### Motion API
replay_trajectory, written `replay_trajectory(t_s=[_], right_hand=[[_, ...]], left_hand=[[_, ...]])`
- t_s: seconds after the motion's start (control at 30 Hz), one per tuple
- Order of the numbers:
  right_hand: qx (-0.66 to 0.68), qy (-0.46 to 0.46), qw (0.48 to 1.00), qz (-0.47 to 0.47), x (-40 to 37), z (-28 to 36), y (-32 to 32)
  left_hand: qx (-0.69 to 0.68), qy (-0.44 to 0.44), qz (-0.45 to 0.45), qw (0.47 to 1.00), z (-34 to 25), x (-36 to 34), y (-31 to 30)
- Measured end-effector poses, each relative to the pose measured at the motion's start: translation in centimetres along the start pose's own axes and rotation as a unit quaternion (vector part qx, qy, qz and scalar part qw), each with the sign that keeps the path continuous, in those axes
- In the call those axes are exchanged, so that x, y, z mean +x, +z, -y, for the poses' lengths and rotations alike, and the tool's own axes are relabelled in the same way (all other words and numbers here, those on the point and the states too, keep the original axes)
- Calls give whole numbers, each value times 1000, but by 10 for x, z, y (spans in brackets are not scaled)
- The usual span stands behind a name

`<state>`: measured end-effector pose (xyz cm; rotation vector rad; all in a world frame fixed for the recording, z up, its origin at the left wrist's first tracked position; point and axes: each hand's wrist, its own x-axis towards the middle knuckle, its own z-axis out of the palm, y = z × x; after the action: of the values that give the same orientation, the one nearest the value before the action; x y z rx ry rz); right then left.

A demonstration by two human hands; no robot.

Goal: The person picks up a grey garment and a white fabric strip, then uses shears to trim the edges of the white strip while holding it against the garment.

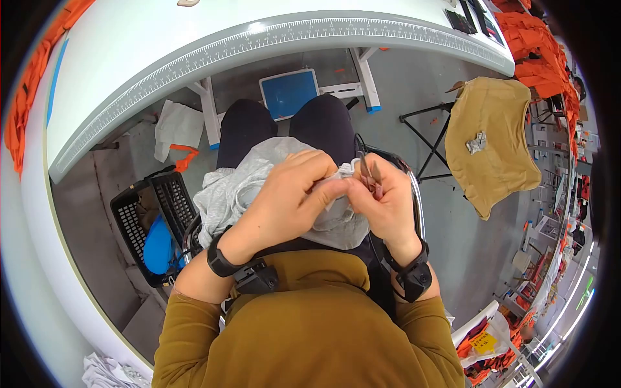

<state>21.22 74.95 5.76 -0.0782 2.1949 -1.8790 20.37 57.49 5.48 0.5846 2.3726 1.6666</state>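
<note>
A light grey garment [228,186] lies bunched across my lap. My left hand [294,193] is closed, pinching the garment's edge between thumb and fingers. Close beside it, thumbs almost touching, my right hand [385,202] is closed around a small pair of thread snips [369,169]. The snips' blades point away from me, up past the fingers. A whitish folded bit of the cloth also shows at the right fingertips; how firmly they grip it is hidden.
A white table [194,32] with a ruler edge [272,40] stands ahead. Left of my seat is a black plastic crate [139,220] with a blue item [158,246]. To the right, tan cloth [495,129] drapes a folding stand; orange fabric [530,52] is piled beyond.
</note>
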Motion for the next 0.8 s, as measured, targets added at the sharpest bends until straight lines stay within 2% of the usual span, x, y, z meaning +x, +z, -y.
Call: replay_trajectory(t_s=[0.07, 0.1, 0.13, 0.17, 0.2, 0.23, 0.27, 0.3, 0.37, 0.4, 0.5, 0.53, 0.57, 0.67, 0.73, 0.8], right_hand=[[-9, -6, 1000, -4, 1, 1, -1], [-133, -109, 983, -66, 5, 0, 0], [-253, -207, 936, -129, 8, -1, 0], [-272, -134, 939, -163, 11, -10, -10], [-200, -35, 968, -145, 8, -13, -19], [-128, 61, 982, -123, 7, -13, -28], [-84, 41, 992, -90, 6, -15, -27], [-38, 18, 997, -59, 6, -14, -24], [-123, -48, 990, -41, 1, -1, -26], [-106, -51, 992, -50, -3, 2, -25], [-61, -96, 990, -82, -3, -1, -14], [-85, -93, 988, -92, 0, 12, -13], [-111, -147, 974, -130, 6, 17, -8], [-139, -217, 963, -83, 19, -5, -10], [-106, -181, 975, -72, 22, -4, -10], [-85, -187, 976, -72, 27, -9, -12]], left_hand=[[-92, -16, -20, 995, 0, 1, 0], [-92, -17, -19, 995, -1, 0, -2], [-110, 38, -56, 992, -5, -2, -5], [-127, 96, -90, 983, -7, -3, -9], [-128, 104, -84, 983, -7, -3, -13], [-183, 41, -94, 978, -7, -2, -15], [-237, -25, -101, 966, -9, -2, -15], [-237, -13, -95, 967, -7, 0, -12], [-315, -92, -67, 942, 2, 7, -2], [-314, -106, -49, 942, 1, 9, -1], [-259, -119, -32, 958, 0, 15, 1], [-246, -100, -25, 964, 2, 19, 1], [-232, -77, -16, 969, 5, 21, 2], [-214, -84, -26, 973, 12, 26, 6], [-180, -62, -17, 982, 12, 34, 6], [-159, -41, 10, 986, 16, 42, 6]])
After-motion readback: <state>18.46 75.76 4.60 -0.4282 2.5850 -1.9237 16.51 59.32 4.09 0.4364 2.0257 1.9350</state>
